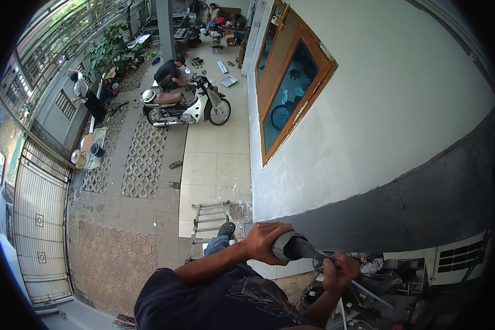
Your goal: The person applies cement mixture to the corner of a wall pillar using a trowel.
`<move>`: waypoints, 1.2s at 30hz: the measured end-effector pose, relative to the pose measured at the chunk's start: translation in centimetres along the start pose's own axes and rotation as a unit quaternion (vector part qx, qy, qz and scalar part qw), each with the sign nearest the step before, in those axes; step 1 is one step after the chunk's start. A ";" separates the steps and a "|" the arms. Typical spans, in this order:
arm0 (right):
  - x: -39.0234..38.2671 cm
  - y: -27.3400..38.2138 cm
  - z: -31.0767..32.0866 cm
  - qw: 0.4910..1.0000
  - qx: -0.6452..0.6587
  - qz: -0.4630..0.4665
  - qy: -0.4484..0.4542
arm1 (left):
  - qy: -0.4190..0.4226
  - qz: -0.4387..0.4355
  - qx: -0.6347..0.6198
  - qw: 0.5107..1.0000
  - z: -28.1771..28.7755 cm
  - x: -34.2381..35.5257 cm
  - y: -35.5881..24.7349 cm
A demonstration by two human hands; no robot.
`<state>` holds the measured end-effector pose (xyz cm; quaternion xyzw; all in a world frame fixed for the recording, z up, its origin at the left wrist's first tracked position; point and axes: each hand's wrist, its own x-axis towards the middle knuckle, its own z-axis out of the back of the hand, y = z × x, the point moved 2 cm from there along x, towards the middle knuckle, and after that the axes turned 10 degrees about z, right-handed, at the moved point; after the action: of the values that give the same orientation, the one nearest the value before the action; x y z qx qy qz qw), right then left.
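left hand (265, 240) wraps grey tool (291, 247), lower centre | right hand (340, 273) closed on its dark tip, lower right | tool against the dark wall band (423, 203) | ladder (210, 220) below | motorbike (186, 105) upper left

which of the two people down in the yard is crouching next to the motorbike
The person in the dark shirt, crouched just behind the motorbike. The other person stands apart by the fence, arm raised.

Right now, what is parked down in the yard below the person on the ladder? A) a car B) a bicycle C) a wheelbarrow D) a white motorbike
D: a white motorbike stands on the paving, with a person crouching beside it.
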<state>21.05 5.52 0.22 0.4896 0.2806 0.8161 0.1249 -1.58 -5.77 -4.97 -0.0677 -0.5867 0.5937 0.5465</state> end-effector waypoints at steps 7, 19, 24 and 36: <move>0.0 1.4 0.2 1.000 0.007 0.015 0.025 | 0.026 -0.003 0.003 1.000 0.2 -0.2 -1.1; 0.9 3.5 0.5 0.997 0.020 -0.031 -0.063 | 0.053 0.015 0.005 0.998 -0.6 -1.2 -2.5; 1.7 4.5 0.4 0.994 0.083 -0.053 -0.054 | 0.042 0.009 0.010 0.999 -0.4 -1.5 -3.0; 1.0 5.0 0.2 0.994 0.095 -0.053 -0.028 | 0.032 0.016 0.014 0.999 0.2 -2.4 -4.1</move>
<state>21.10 1.97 3.94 0.5060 0.3789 0.7641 0.1289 1.53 -8.80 -3.06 -0.0878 -0.5595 0.6081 0.5563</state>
